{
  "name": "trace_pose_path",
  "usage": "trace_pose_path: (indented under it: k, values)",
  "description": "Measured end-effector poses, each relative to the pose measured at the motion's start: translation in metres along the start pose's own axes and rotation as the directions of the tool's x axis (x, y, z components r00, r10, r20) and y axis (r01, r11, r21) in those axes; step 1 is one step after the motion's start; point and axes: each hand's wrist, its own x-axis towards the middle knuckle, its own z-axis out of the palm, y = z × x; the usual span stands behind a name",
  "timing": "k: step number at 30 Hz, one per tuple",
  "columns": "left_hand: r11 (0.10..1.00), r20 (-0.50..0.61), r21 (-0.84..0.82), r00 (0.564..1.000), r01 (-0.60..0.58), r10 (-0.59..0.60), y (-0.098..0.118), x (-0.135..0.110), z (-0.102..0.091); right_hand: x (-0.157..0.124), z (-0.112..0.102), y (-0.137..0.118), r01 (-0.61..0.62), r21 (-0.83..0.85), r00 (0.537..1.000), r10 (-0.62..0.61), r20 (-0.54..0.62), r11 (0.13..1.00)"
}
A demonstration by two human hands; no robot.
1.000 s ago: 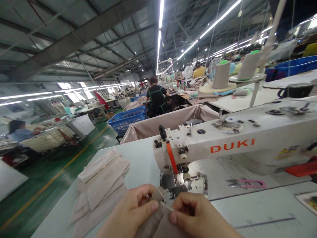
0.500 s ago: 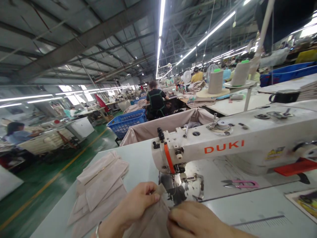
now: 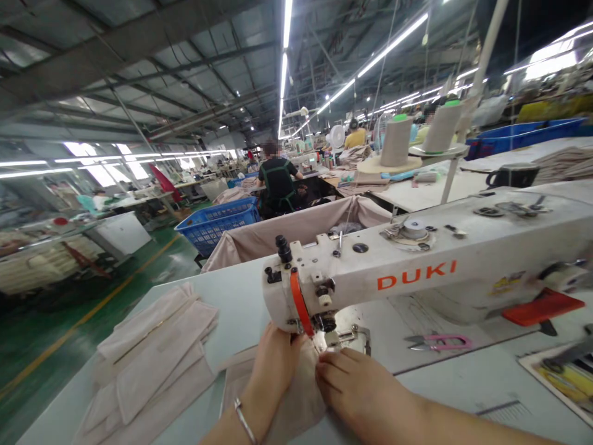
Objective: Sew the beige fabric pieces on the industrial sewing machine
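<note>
Left hand (image 3: 273,364) and right hand (image 3: 347,383), close together on the beige fabric piece (image 3: 301,402) under the head of the DUKI sewing machine (image 3: 361,278); left one partly hidden, right one bent over the edge; pinching or pressing, I can't tell; pink-handled snips (image 3: 447,342) rightward; stacked panels (image 3: 160,364) left on the table (image 3: 238,303).

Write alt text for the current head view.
A person's left hand and right hand lie close together on beige fabric at a white sewing machine. Beige pieces lie overlapping to the left, pink-handled snips to the right.
</note>
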Motion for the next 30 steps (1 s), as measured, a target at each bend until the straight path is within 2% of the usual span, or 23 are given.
trace_pose_path:
  k: [2, 4, 7, 10, 15, 21, 25, 30]
  values:
    - [0.998, -0.014, 0.049, 0.999, -0.033, 0.034, -0.003, -0.019, 0.004, -0.005, 0.001, -0.001, 0.009, 0.010, 0.999, -0.009, -0.047, 1.000]
    - [0.981, 0.009, 0.130, 0.989, -0.147, 0.147, -0.007, -0.032, 0.007, -0.007, 0.002, -0.001, 0.017, 0.018, 0.995, -0.015, -0.095, 1.000]
    - [0.868, 0.097, 0.320, 0.924, -0.380, 0.369, -0.012, -0.039, 0.008, -0.007, 0.007, -0.001, 0.026, 0.005, 0.991, -0.025, -0.131, 1.000]
    - [0.762, 0.174, 0.432, 0.873, -0.483, 0.455, -0.016, -0.036, 0.006, -0.006, 0.018, -0.001, 0.039, -0.026, 0.978, -0.044, -0.206, 0.999]
    - [0.760, 0.157, 0.406, 0.858, -0.508, 0.489, -0.020, -0.033, 0.001, -0.004, 0.031, -0.004, 0.019, -0.054, 0.938, -0.036, -0.344, 0.998]
    - [0.772, 0.179, 0.377, 0.858, -0.511, 0.481, -0.017, -0.030, -0.003, -0.002, 0.028, -0.007, -0.014, -0.059, 0.959, -0.004, -0.285, 0.998]
    - [0.821, 0.206, 0.305, 0.875, -0.483, 0.438, -0.019, -0.025, -0.006, 0.000, 0.025, -0.007, -0.023, -0.040, 0.963, 0.012, -0.270, 0.999]
    - [0.819, 0.147, 0.303, 0.873, -0.487, 0.465, -0.019, -0.028, -0.002, -0.003, 0.026, -0.007, -0.008, -0.042, 0.952, -0.006, -0.307, 0.999]
